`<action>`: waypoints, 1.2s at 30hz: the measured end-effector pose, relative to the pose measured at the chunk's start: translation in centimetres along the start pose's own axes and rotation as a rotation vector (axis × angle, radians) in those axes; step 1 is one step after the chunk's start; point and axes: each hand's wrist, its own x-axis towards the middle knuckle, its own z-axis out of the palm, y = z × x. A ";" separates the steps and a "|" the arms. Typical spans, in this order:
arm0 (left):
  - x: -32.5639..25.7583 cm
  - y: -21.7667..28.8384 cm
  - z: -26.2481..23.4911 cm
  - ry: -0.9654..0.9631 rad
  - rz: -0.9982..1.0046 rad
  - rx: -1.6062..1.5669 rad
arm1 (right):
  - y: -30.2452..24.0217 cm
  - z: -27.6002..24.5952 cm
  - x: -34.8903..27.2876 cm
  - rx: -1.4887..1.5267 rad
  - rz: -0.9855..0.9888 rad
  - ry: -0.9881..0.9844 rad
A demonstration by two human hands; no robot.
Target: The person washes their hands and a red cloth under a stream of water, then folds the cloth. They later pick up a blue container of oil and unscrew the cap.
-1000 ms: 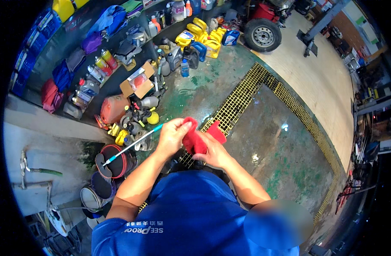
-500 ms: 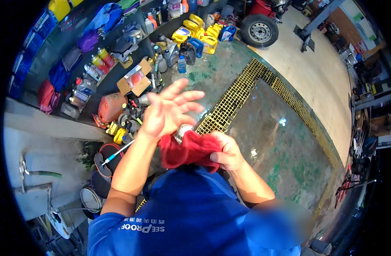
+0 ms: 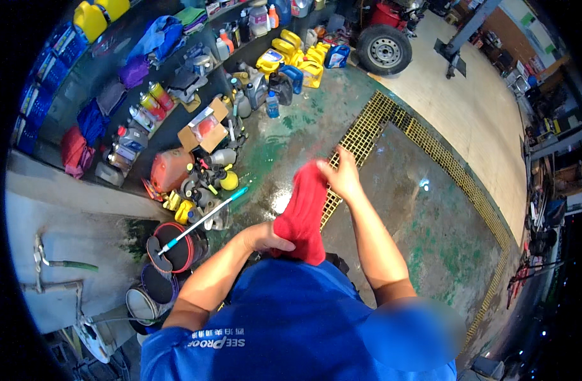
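Observation:
A folded red cloth [image 3: 302,213] hangs stretched out between my two hands, just in front of my chest. At its near left edge, my left hand [image 3: 264,237] is closed on it with the thumb on top. My right hand [image 3: 344,176] pinches the far upper corner between thumb and fingers. The cloth hides part of both hands' fingers. Nothing else is in either hand.
On the left, a long teal-handled brush [image 3: 205,219] leans over a red-rimmed bucket [image 3: 190,236]. Sprayers, a red jerrycan [image 3: 170,166] and an open cardboard box [image 3: 203,129] line the shelf. Yellow grating [image 3: 361,136] crosses the wet floor; a wheel [image 3: 384,49] stands far off.
My left hand, spread open above the cloth before, has come down and taken hold of its near end. My right hand has moved forward, drawing the cloth's other end outward.

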 end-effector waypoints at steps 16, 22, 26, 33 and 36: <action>-3.3 6.6 -2.8 0.378 0.138 0.319 | -5.5 -2.8 -6.1 0.915 0.481 -0.695; -7.4 11.4 -7.8 0.601 0.008 0.474 | -2.4 -3.5 -1.2 0.671 0.412 -0.424; -7.0 14.3 -9.2 0.825 0.100 0.266 | -1.4 -3.7 3.2 0.370 0.228 -0.353; -7.1 17.6 -12.8 0.928 0.227 0.036 | -3.2 -1.5 6.2 0.578 0.328 -0.164; -7.0 17.3 -13.4 0.854 0.434 -0.099 | -5.9 -3.0 7.5 0.711 0.207 -0.371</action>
